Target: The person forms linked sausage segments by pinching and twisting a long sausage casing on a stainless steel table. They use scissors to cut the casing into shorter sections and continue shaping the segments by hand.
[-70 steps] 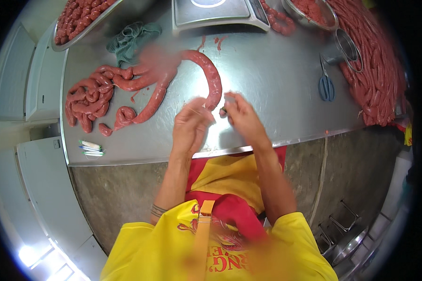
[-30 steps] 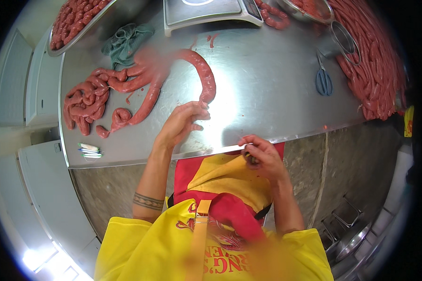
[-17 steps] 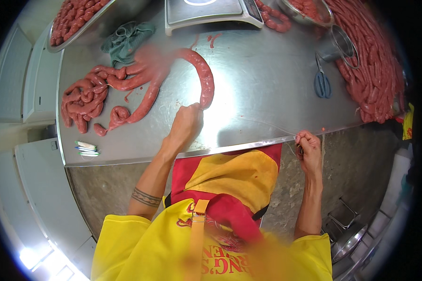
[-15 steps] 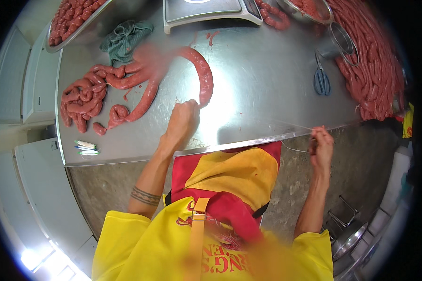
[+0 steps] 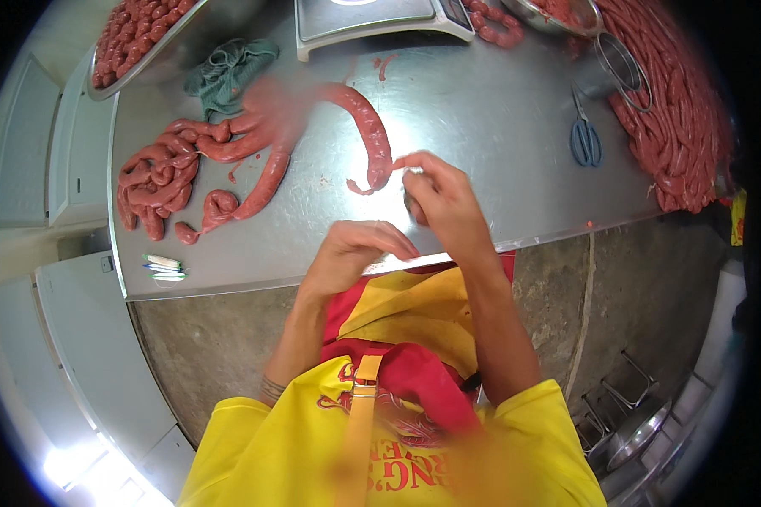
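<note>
A thick filled sausage casing (image 5: 370,127) curves over the steel table (image 5: 516,152), its thin twisted tail lying toward the left. Just off its near end is my right hand (image 5: 452,203), index finger stretched toward the casing and the other fingers curled in. My left hand (image 5: 355,249) hovers over the table's near edge, palm down, its fingers bent together and pointing right. A faint pale line shows near the left fingers, too thin to name. What either hand pinches is hidden. More sausage (image 5: 161,177) lies coiled and looped at the left.
Blue-handled scissors (image 5: 585,142), a metal cup (image 5: 617,63) and a heap of long sausages (image 5: 676,118) lie on the right. A scale (image 5: 372,21) stands at the back. A green cloth (image 5: 228,76), a sausage-filled metal tub (image 5: 156,63) and white string bundles (image 5: 164,269) are left.
My right hand has come in from the far right to the casing's end, and the string stretched from it no longer shows. My left hand has let go of the casing and dropped nearer me.
</note>
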Demonstrator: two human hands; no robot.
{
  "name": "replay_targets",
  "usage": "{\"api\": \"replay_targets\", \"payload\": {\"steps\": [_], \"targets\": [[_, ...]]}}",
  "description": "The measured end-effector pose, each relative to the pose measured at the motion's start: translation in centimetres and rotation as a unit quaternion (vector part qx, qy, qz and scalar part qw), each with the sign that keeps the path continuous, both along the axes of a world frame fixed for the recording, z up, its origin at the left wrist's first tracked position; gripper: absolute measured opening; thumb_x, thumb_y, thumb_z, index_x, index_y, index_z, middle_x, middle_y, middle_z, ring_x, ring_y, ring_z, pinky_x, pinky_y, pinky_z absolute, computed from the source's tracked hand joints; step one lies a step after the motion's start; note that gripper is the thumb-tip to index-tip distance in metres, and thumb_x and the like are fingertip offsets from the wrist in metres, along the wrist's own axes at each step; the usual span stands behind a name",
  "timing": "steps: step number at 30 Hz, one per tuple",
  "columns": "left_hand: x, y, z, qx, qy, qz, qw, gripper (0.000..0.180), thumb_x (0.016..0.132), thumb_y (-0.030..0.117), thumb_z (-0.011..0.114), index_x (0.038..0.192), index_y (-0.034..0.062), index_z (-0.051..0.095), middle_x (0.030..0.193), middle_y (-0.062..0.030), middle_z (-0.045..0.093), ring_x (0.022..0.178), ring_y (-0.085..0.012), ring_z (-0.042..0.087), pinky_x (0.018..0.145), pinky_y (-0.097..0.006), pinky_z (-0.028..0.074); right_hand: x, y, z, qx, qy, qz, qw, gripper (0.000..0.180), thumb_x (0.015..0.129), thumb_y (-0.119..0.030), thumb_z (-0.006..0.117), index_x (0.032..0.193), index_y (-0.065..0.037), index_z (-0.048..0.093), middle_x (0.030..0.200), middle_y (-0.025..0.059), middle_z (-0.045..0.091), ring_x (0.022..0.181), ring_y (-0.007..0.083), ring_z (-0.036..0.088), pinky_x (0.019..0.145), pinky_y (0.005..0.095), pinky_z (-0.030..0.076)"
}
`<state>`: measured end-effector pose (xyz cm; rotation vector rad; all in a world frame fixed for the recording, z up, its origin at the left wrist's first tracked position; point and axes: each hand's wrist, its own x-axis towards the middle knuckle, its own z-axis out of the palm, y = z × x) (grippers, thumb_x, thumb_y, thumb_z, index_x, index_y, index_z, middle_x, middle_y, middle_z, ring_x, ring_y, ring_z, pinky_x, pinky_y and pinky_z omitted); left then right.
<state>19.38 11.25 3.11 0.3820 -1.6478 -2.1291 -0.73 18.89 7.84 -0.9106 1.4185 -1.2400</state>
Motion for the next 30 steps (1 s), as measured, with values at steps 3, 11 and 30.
{"api": "replay_targets", "payload": {"steps": [3, 11, 30], "targets": [[-0.3, -0.8, -1.4, 0.222, 0.066, 0.327, 0.916, 0.039, 0.090, -0.003, 0.074, 0.128, -0.0054, 0.067, 0.130, -0.0187, 0.068, 0.116, -0.0244, 0.067, 0.095, -0.038, 0.056, 1.5, -0.7, -3.3, 0.140, -0.042, 0.002, 0.989, 0.034, 0.108, -0.014, 0.058, 0.139, -0.001, 0.061, 0.092, -0.0018, 0.066, 0.066, 0.0029, 0.047, 0.059, 0.0213, 0.042], [-4.9, 0.5, -2.6, -0.405, -0.479, 0.255, 0.736, 0.040, 0.082, 0.018, 0.082, 0.113, -0.0022, 0.069, 0.114, -0.0208, 0.065, 0.110, -0.0367, 0.062, 0.091, -0.046, 0.053, 1.9, 7.1, -6.7, 0.233, -0.313, 0.040, 0.920, 0.029, 0.106, -0.009, 0.057, 0.132, -0.004, 0.067, 0.089, -0.0032, 0.061, 0.069, 0.0035, 0.046, 0.062, 0.0196, 0.038], [-4.9, -3.0, -3.2, -0.423, -0.477, 0.107, 0.763, 0.028, 0.097, 0.011, 0.050, 0.093, -0.0057, 0.072, 0.086, -0.0340, 0.067, 0.082, -0.0491, 0.070, 0.078, -0.053, 0.054, -13.8, 16.1, -5.8, 0.224, 0.128, -0.217, 0.941, 0.019, 0.095, -0.010, 0.057, 0.079, -0.006, 0.067, 0.071, -0.0097, 0.049, 0.064, 0.0026, 0.037, 0.058, 0.0240, 0.027]]}}
